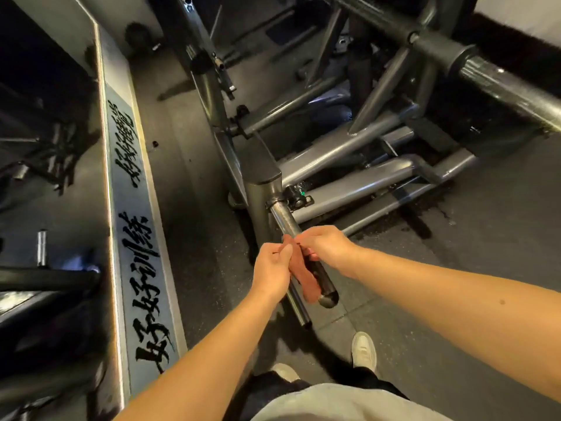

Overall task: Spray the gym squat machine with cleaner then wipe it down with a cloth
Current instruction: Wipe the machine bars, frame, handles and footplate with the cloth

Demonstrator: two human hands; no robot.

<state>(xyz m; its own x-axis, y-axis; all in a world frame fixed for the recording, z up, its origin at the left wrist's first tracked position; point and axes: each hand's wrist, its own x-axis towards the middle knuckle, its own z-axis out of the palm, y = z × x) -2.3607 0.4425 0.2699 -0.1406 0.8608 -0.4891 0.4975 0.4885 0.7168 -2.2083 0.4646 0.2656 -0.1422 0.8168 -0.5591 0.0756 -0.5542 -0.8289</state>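
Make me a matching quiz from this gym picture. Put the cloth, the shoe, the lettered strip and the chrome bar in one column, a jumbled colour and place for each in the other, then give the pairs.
Column one:
1. cloth
2. shoe
3. lettered strip
4. chrome bar

Column two:
A. white, near the bottom of the picture, right of centre
B. shiny metal, sticking out from the machine's post
C. reddish-brown, lying along the bar's near end
D. grey with black brush writing, running down the left side

Pairs: 1-C, 2-A, 3-D, 4-B
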